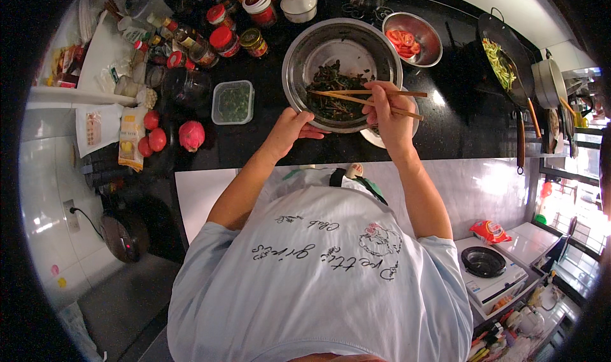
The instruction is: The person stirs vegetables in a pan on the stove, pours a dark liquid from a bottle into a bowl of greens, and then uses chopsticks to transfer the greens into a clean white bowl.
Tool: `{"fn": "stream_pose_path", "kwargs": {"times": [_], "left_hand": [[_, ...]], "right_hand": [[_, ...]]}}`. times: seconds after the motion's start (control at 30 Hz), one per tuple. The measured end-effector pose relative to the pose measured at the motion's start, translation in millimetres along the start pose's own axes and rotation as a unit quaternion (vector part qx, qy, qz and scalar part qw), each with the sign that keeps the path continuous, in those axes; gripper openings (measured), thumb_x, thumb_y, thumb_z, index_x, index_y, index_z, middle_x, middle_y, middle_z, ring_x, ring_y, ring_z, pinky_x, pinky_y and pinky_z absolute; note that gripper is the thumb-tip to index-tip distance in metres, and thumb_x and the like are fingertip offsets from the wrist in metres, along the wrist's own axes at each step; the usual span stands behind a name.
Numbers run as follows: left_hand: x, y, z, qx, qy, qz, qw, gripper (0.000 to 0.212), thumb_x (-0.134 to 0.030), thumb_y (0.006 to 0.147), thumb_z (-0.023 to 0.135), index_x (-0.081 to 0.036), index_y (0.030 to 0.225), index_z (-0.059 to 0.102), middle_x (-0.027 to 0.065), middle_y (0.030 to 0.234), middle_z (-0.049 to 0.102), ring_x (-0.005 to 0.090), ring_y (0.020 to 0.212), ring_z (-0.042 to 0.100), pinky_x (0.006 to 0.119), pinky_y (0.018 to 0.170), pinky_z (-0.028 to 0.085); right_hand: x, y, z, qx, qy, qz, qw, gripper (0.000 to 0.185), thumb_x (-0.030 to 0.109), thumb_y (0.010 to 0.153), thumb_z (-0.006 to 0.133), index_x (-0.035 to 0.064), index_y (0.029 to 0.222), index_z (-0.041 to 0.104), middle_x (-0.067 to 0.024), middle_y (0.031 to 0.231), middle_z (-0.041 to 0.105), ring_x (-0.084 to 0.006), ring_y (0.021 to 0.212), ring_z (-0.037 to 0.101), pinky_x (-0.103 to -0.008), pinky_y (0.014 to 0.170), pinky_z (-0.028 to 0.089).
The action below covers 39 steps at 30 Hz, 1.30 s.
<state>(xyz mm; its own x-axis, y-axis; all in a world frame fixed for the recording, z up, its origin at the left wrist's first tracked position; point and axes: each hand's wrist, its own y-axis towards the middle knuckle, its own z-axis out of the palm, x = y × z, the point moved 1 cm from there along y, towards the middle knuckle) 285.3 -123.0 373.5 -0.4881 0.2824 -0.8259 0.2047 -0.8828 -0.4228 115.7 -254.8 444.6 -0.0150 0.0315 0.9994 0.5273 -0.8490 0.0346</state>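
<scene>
My left hand (292, 130) grips the near left rim of a large stainless steel bowl (292, 66), thumb over the edge and fingers beneath. Dark, dressed leafy greens (334, 87) lie in the near half of the bowl. Wooden chopsticks (351, 96) are held in my right hand (389, 116), above the bowl's near right side. Their tips reach into the greens at the left, and their back ends stick out past the right rim. Partly hidden under the bowl and my right hand is a white plate (374, 138).
A smaller metal bowl (427, 40) of sliced tomatoes (403, 43) stands behind right. Farther right is a wok (518, 71) with shredded greens. A lidded plastic container (233, 102), a dragon fruit (192, 136), tomatoes (156, 139) and several sauce jars (224, 41) occupy the left of the black counter (267, 147).
</scene>
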Motion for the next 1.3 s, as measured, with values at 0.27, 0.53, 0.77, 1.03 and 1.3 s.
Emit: {"fn": "stream_pose_path", "kwargs": {"times": [0.27,0.53,0.77,1.03,1.3], "left_hand": [[-1,-4,5,-0.022,-0.003,0.007,1.0,0.03,-0.018,0.088,0.049,0.006,0.106,0.052,0.0183,0.095,0.065,0.0278,0.082,0.068,0.035,0.07,0.059],[-2,-6,12,-0.044,0.025,-0.005,0.999,0.034,-0.021,0.087,0.049,0.007,0.106,0.053,0.0195,0.094,0.065,0.0271,0.079,0.068,0.033,0.068,0.059],[-2,-9,13,-0.044,0.046,-0.018,0.998,0.035,-0.021,0.088,0.048,0.008,0.108,0.053,0.0216,0.095,0.065,0.0267,0.079,0.068,0.032,0.067,0.059],[0,-10,9,-0.044,0.029,-0.019,0.998,0.034,-0.02,0.089,0.047,0.008,0.108,0.052,0.0212,0.096,0.065,0.0276,0.08,0.068,0.033,0.067,0.059],[0,-9,7,-0.053,0.032,-0.014,0.998,0.033,-0.02,0.088,0.049,0.007,0.106,0.05,0.0203,0.096,0.064,0.0285,0.082,0.068,0.035,0.066,0.059]], "right_hand": [[21,4,-14,-0.032,-0.007,-0.002,0.999,0.02,0.014,0.093,0.055,-0.0032,0.085,0.062,-0.0048,0.063,0.061,-0.0076,0.049,0.055,-0.0199,0.045,0.046],[3,10,-2,-0.027,-0.022,-0.005,0.999,0.018,0.012,0.092,0.056,-0.004,0.087,0.063,-0.0044,0.062,0.059,-0.0076,0.051,0.055,-0.0214,0.045,0.045],[15,30,-17,-0.044,-0.183,-0.226,0.956,0.007,0.004,0.088,0.058,-0.0014,0.089,0.061,-0.0108,0.071,0.062,-0.0149,0.057,0.058,-0.026,0.053,0.046],[1,15,-27,0.042,-0.271,-0.292,0.916,0.007,0.001,0.083,0.062,0.0009,0.09,0.062,-0.0137,0.075,0.062,-0.026,0.063,0.062,-0.0304,0.057,0.049],[9,19,-14,0.088,-0.263,-0.311,0.909,0.006,0.001,0.081,0.062,0.0005,0.087,0.06,-0.0142,0.076,0.062,-0.0311,0.062,0.06,-0.0351,0.055,0.049]]}}
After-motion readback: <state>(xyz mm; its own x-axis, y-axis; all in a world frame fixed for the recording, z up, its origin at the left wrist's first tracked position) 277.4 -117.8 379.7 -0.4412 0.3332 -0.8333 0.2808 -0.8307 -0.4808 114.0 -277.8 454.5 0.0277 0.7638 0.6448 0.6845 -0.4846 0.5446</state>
